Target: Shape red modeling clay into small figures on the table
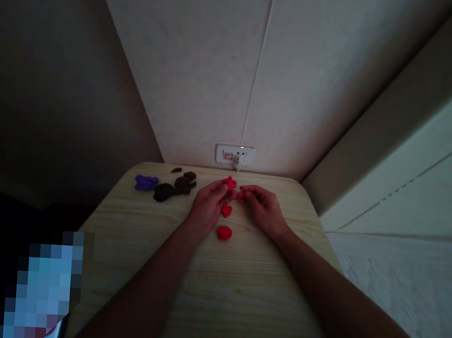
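Note:
Over the middle of the wooden table, my left hand (210, 201) is closed around a piece of red modelling clay (230, 183), whose knobbly top shows beyond the thumb. Just to the right, my right hand (262, 204) has its thumb and fingers pinched together close to the left fingertips. Whatever sits in that pinch is too small to make out. Below the left fingers lies a smaller red clay piece (226, 210). Nearer to me, a rounded red clay lump (224, 233) rests on the tabletop.
At the table's (218, 291) back left lie purple clay (146, 182), black clay (164, 192), brown clay (185, 183) and a small dark scrap (176, 170). A wall socket (235, 155) with a plug is behind the table. A blurred-out bright patch (50, 286) covers the lower left.

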Motion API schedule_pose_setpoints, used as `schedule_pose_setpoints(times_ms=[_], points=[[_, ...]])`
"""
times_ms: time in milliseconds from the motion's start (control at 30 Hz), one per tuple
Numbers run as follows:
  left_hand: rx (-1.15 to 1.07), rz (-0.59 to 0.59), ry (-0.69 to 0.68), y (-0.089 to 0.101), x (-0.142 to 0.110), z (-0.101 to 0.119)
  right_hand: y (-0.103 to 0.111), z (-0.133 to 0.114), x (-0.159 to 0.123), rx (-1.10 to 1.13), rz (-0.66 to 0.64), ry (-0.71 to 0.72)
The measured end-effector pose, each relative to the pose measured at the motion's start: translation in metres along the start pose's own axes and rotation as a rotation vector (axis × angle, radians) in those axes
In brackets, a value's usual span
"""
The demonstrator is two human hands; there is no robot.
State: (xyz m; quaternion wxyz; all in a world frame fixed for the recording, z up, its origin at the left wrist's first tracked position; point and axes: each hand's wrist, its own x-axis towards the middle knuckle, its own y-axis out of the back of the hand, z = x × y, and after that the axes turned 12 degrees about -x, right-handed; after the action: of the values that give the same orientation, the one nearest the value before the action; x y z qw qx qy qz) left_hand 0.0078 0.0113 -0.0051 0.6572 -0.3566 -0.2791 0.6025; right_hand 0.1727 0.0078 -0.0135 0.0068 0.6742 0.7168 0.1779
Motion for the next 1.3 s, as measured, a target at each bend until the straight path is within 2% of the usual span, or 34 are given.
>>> schedule_pose_setpoints(times_ms=[167, 433, 667, 1000, 1300], points=[[0.001, 0.007, 0.015, 0.002, 0.001, 0.000, 0.001, 0.000, 0.000, -0.014, -0.021, 0.002], [0.014, 0.003, 0.006, 0.001, -0.001, 0.000, 0.001, -0.005, -0.003, 0.016, -0.049, -0.119], [0.021, 0.018, 0.013, -0.001, -0.001, 0.001, 0.000, -0.012, -0.003, 0.049, 0.025, -0.119], [0.001, 0.024, 0.000, -0.002, -0.002, 0.002, 0.000, -0.009, -0.004, 0.077, -0.131, -0.103], [-0.010, 0.042, -0.002, 0.001, 0.001, 0.002, -0.001, -0.009, -0.004, 0.138, -0.099, -0.118]])
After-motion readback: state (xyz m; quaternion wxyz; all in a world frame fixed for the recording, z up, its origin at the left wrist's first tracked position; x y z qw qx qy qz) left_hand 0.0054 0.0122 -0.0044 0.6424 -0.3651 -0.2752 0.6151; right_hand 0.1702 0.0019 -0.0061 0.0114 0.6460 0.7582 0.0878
